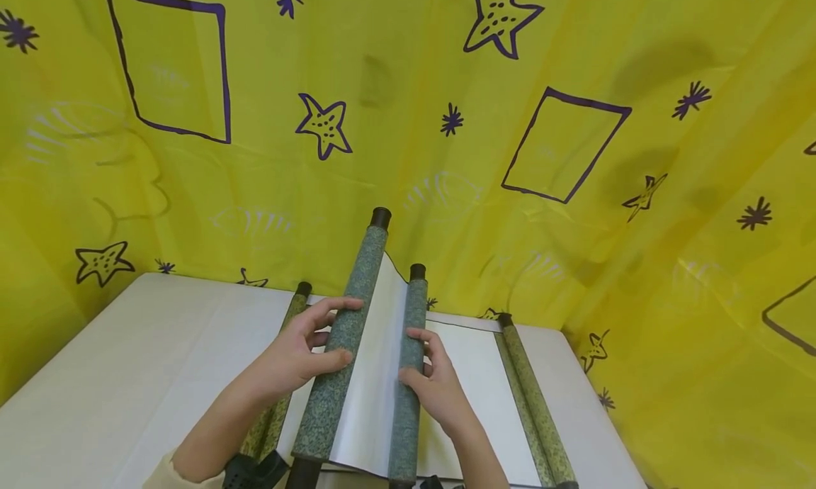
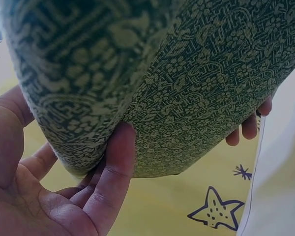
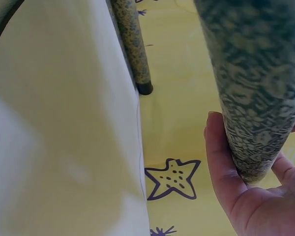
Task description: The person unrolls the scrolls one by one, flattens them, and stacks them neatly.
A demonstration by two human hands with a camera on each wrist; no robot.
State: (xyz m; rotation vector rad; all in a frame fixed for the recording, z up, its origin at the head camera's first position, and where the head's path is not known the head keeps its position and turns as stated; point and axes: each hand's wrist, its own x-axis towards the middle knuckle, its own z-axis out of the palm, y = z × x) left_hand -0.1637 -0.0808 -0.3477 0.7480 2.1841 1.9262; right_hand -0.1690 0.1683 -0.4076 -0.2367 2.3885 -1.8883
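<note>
A hand scroll with blue-green patterned cloth backing and dark knobs is held up, partly unrolled. My left hand (image 1: 290,358) grips its thicker left roll (image 1: 328,411), thumb toward me and fingers around the side. My right hand (image 1: 440,390) holds the thinner right roll (image 1: 406,425) between thumb and fingers. Blank white paper (image 1: 370,390) stretches between the two rolls. Flower and lattice patterns show on the cloth (image 2: 187,98) in the left wrist view. In the right wrist view, fingers (image 3: 219,157) curl around the lower part of a roll (image 3: 253,113).
Beneath the held scroll, another scroll with olive patterned rolls (image 1: 535,397) lies spread on the white table (image 1: 185,333), its white sheet (image 1: 478,375) showing. Behind the table hangs a yellow curtain (image 1: 395,64) printed with purple stars and frames. Dark bands (image 1: 255,469) sit at the wrists.
</note>
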